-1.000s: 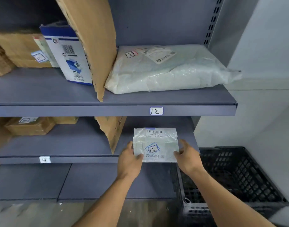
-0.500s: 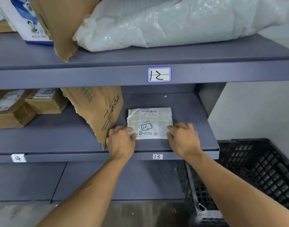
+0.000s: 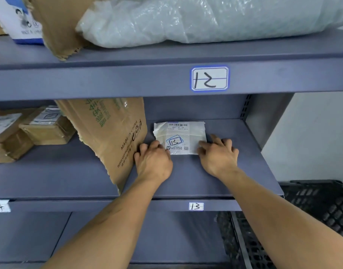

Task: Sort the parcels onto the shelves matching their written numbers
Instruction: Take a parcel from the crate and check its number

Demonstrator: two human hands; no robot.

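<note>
A small white parcel [image 3: 181, 135] with a barcode and a handwritten 13 lies flat on the grey shelf [image 3: 234, 171] whose front edge carries the label 13 [image 3: 196, 206]. My left hand [image 3: 154, 162] rests at the parcel's near left corner, fingers curled on its edge. At the near right corner sits my right hand [image 3: 218, 155], fingertips touching the parcel. The shelf above bears the label 12 [image 3: 209, 78] and holds a large white plastic-wrapped parcel [image 3: 205, 18].
A torn brown cardboard sheet [image 3: 112, 133] stands as a divider just left of my left hand. Brown boxes [image 3: 44, 127] fill the section labelled 14 [image 3: 0, 206]. A black plastic crate [image 3: 312, 210] stands at lower right beside the rack.
The parcel went from being held in front of the rack to lying on shelf 13, then slid a little deeper. Both hands followed it in, and the view moved closer.
</note>
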